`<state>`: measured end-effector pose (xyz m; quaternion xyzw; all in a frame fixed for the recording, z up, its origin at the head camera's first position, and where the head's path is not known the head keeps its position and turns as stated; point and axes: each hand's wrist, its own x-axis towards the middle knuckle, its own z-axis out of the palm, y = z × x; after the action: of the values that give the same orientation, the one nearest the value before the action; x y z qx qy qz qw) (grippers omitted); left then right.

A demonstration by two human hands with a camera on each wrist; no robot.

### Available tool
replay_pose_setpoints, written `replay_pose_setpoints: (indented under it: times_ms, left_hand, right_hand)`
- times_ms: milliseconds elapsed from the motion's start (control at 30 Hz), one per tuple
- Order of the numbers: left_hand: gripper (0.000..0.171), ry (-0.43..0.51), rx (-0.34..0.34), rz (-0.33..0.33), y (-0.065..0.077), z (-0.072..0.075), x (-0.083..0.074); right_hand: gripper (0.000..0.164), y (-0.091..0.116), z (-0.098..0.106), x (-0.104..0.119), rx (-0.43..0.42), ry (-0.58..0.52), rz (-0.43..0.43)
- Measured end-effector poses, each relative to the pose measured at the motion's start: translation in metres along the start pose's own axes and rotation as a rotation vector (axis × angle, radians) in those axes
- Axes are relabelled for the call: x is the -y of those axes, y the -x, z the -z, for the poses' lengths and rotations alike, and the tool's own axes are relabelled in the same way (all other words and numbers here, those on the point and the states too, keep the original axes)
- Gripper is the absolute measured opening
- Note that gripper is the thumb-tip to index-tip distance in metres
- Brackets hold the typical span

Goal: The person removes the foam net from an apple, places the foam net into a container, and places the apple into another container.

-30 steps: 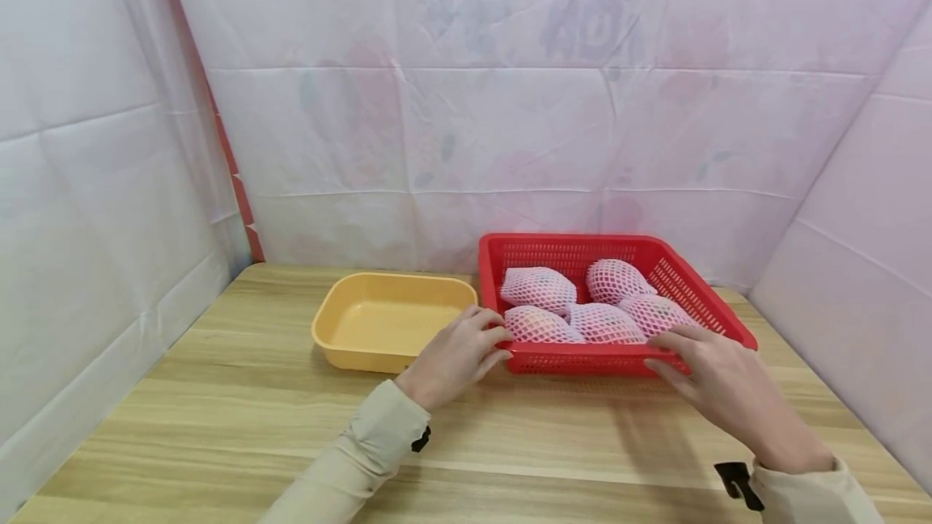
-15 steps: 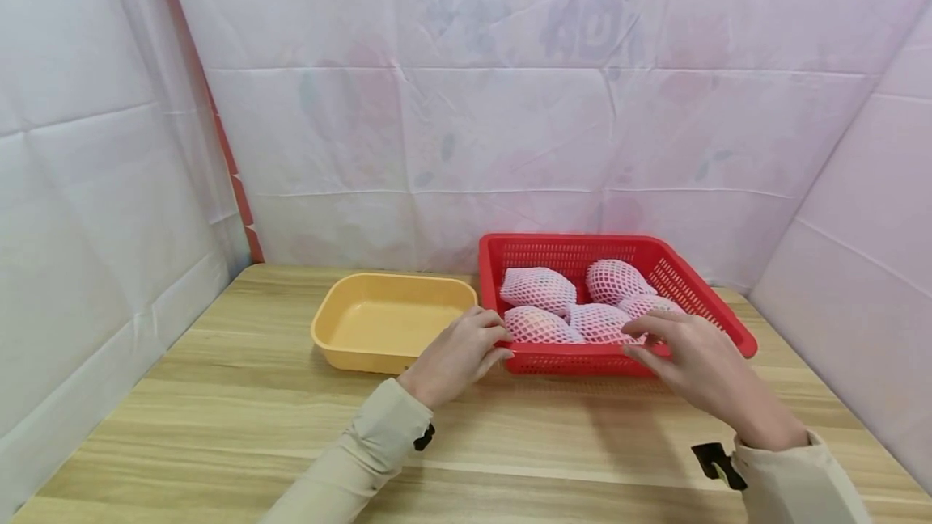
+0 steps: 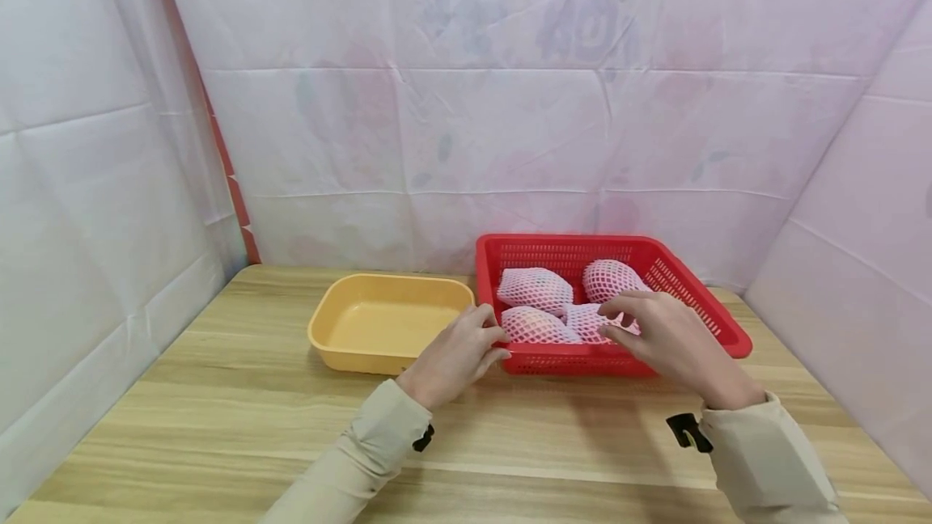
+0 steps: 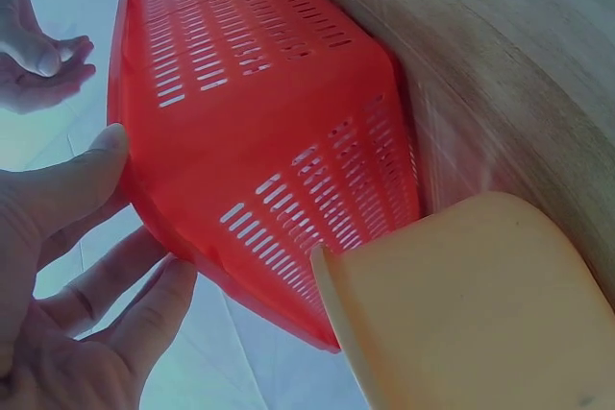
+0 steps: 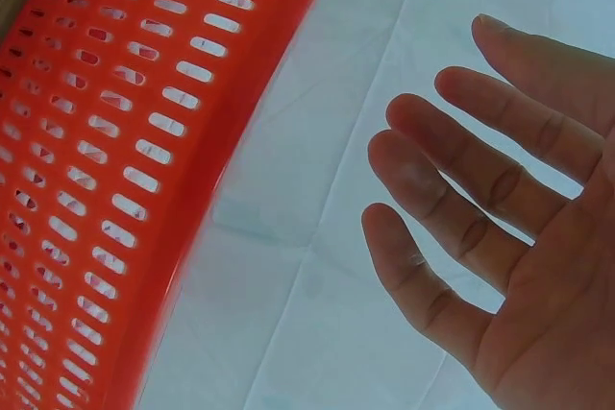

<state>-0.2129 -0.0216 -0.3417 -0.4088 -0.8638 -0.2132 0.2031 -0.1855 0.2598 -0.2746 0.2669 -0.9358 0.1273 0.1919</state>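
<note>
Several rounded items in pink foam net sleeves (image 3: pixel 535 289) lie inside a red slotted plastic basket (image 3: pixel 568 352). My left hand (image 3: pixel 453 356) holds the basket's rim at its near left corner; the left wrist view shows the thumb (image 4: pixel 82 175) and fingers on either side of that rim. Over the front right of the basket hovers my right hand (image 3: pixel 677 344), its fingers (image 5: pixel 423 199) loosely bent and spread, with nothing in it. A net-wrapped item (image 3: pixel 585 320) sits just beneath its fingertips, and the hand hides part of the basket's contents.
Left of the basket, close beside it, stands a shallow yellow plastic tray (image 3: pixel 349 360). Both rest on a wood-grain table (image 3: pixel 218 419). Pale printed cloth walls (image 3: pixel 510 128) surround the table at the back and both sides.
My right hand has moved left from the basket's right front rim to above the net-wrapped items near the front middle. The left hand stays on the rim.
</note>
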Motion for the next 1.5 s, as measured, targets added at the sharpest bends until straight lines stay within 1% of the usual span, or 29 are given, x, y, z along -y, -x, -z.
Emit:
replay_pose_setpoints:
  times_ms: [67, 267, 567, 667, 767, 833, 900, 1100, 1167, 1267, 1367, 1433, 1500]
  left_hand:
    - [0.021, -0.005, 0.0, -0.005, 0.0, 0.0, 0.0]
    - [0.021, -0.022, -0.002, -0.007, 0.0, 0.001, 0.0]
    - [0.019, -0.006, -0.01, -0.011, -0.001, 0.001, 0.0]
    - [0.019, -0.004, -0.009, -0.01, -0.001, 0.001, 0.0]
    - [0.019, -0.003, -0.007, -0.007, -0.001, 0.001, 0.0]
    - [0.019, -0.002, -0.007, -0.005, -0.001, 0.001, 0.0]
    - [0.019, -0.002, -0.007, -0.003, -0.001, 0.001, 0.0]
    - [0.02, -0.002, -0.004, -0.001, 0.0, 0.0, 0.0]
    - [0.02, -0.007, -0.004, -0.001, 0.0, 0.0, 0.0]
    - [0.02, -0.018, 0.002, 0.005, -0.001, 0.001, 0.0]
    - [0.02, -0.017, 0.008, 0.007, -0.001, 0.002, 0.0]
    - [0.021, -0.017, 0.017, 0.017, -0.001, 0.002, 0.0]
    - [0.021, -0.015, 0.024, 0.024, -0.001, 0.003, -0.001]
  right_hand:
    - [0.019, -0.004, 0.001, 0.0, 0.026, -0.014, -0.02]
    - [0.021, -0.017, 0.0, 0.001, 0.071, -0.038, -0.025]
    - [0.02, -0.032, -0.004, 0.004, 0.15, -0.075, -0.062]
    - [0.018, -0.036, -0.004, 0.005, 0.149, -0.074, -0.044]
    - [0.016, -0.041, -0.005, 0.004, 0.147, -0.074, -0.008]
    - [0.015, -0.045, -0.005, 0.002, 0.158, -0.071, 0.009]
    - [0.013, -0.05, -0.005, 0.001, 0.185, -0.068, 0.006]
    - [0.011, -0.06, -0.005, -0.002, 0.277, -0.071, -0.046]
    - [0.012, -0.062, -0.005, -0.002, 0.287, -0.076, -0.033]
    - [0.01, -0.065, -0.007, -0.002, 0.277, -0.075, 0.009]
    - [0.01, -0.069, -0.011, -0.002, 0.272, -0.044, 0.036]
    - [0.013, -0.072, -0.014, -0.001, 0.288, -0.015, 0.033]
    - [0.016, -0.075, -0.016, -0.001, 0.324, -0.001, 0.021]
